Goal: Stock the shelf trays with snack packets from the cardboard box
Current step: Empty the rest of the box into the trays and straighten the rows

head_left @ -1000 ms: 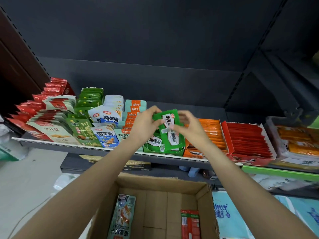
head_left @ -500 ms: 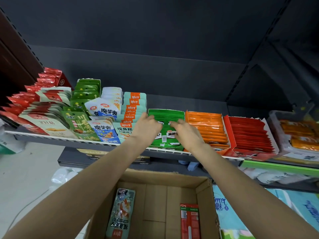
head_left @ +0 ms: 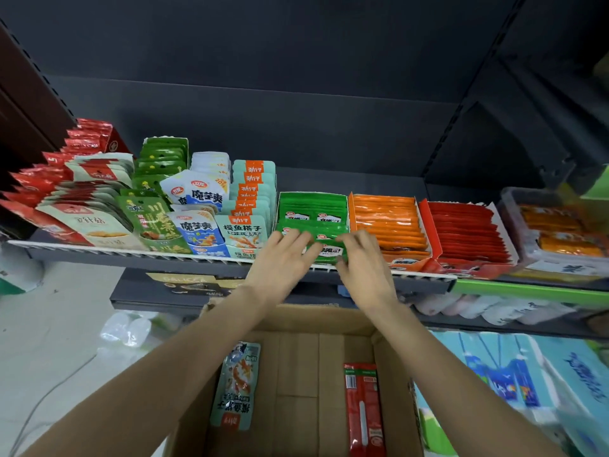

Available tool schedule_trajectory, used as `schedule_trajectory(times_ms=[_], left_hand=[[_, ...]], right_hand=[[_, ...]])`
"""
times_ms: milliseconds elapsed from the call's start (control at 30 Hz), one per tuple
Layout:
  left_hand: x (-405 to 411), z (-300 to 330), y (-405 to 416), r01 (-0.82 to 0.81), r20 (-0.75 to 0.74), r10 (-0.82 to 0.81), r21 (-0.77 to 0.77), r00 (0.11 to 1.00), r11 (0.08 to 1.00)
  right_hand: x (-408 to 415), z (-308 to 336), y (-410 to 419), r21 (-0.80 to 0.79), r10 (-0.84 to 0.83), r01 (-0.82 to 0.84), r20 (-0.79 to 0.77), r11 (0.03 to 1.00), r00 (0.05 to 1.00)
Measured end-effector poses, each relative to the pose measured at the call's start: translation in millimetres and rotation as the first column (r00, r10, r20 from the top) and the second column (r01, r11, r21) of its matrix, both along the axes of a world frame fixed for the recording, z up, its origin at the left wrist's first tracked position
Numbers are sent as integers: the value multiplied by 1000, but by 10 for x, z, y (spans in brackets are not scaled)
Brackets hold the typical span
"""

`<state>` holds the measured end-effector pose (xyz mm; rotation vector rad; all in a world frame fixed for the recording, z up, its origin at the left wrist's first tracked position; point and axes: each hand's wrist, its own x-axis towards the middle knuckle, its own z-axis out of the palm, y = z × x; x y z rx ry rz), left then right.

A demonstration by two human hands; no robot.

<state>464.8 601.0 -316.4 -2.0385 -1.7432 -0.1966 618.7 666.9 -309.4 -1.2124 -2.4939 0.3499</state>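
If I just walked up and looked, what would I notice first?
Probably the two hands, left hand and right hand, pressing on the green packets in the green tray at the middle of the shelf. Next come the bright orange tray and red tray to its right. Below, the cardboard box is nearly empty, with a pale blue packet and a red packet left.

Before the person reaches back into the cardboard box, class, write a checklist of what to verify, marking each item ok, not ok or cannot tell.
1. Green snack packets sit inside the green display tray: ok.
2. Left hand and right hand rest on the packets, fingers flat: ok.
3. Packets fully seated, upright: cannot tell, hands cover them.
4. Brown cardboard box holds stock: ok, a pale teal packet and a red packet.
5. Matching trays for those: teal ok; red cannot tell.
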Motion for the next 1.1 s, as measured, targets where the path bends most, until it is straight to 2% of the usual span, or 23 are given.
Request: schedule_trajectory(times_ms=[67, 133, 167, 233, 300, 333, 400, 500, 567, 633, 667, 767, 833, 900, 933, 1000, 1033, 1100], left_hand=[[51, -136, -225, 98, 59, -104, 100, 993, 990], [122, -268, -461, 158, 120, -168, 86, 979, 984], [151, -350, -582, 185, 152, -189, 41, 970, 982], [201, -482, -790, 206, 241, -174, -117, 955, 971], [257, -604, -966, 134, 319, 1, -400, 948, 907], [274, -690, -1037, 66, 309, 130, -552, 942, 831], [290, -893, -1151, -83, 224, 377, -757, 899, 648], [301, -1220, -1301, -258, 69, 641, -878, 764, 402], [307, -1409, -1377, -332, 11, 745, -891, 667, 310], [306, -1550, -1444, -354, 7, 802, -895, 597, 271], [308, -1613, -1480, -359, 17, 806, -889, 591, 283], [360, -1656, -1542, -323, 48, 742, -880, 669, 349], [420, -1500, -1539, -279, 83, 683, -872, 726, 403], [405, -1330, -1514, -211, 181, 659, -857, 730, 470], [364, -1250, -1494, -174, 264, 680, -846, 684, 504], [227, -1065, -1462, -110, 486, 712, -783, 506, 613], [152, -948, -1445, -87, 570, 708, -750, 416, 655], [2, -696, -1408, -59, 709, 671, -676, 217, 734]], right_hand=[[145, -2, -278, -95, -81, 65, -167, 993, 983], [263, -79, -570, -137, -146, 117, -228, 984, 963], [310, -152, -713, -167, -165, 134, -195, 977, 967], [369, -399, -957, -294, -176, 161, -25, 942, 984], [413, -731, -1156, -447, -166, 234, 186, 863, 968], [436, -894, -1246, -487, -162, 287, 283, 825, 945], [484, -1160, -1397, -520, -160, 396, 439, 757, 884], [511, -1404, -1560, -551, -205, 536, 550, 639, 810], [488, -1518, -1627, -454, -198, 558, 625, 695, 755], [424, -1573, -1670, -349, -199, 526, 656, 775, 728], [387, -1575, -1682, -314, -189, 494, 657, 811, 729], [247, -1557, -1681, -226, -45, 281, 700, 933, 712], [152, -1521, -1659, -240, 65, 155, 711, 958, 700], [71, -1421, -1600, -336, 146, 112, 655, 935, 741], [46, -1342, -1565, -403, 135, 132, 568, 905, 812], [12, -1164, -1489, -614, -21, 201, 288, 763, 957], [3, -1069, -1447, -721, -150, 192, 122, 666, 981], [30, -865, -1355, -840, -409, 89, -166, 535, 897]])
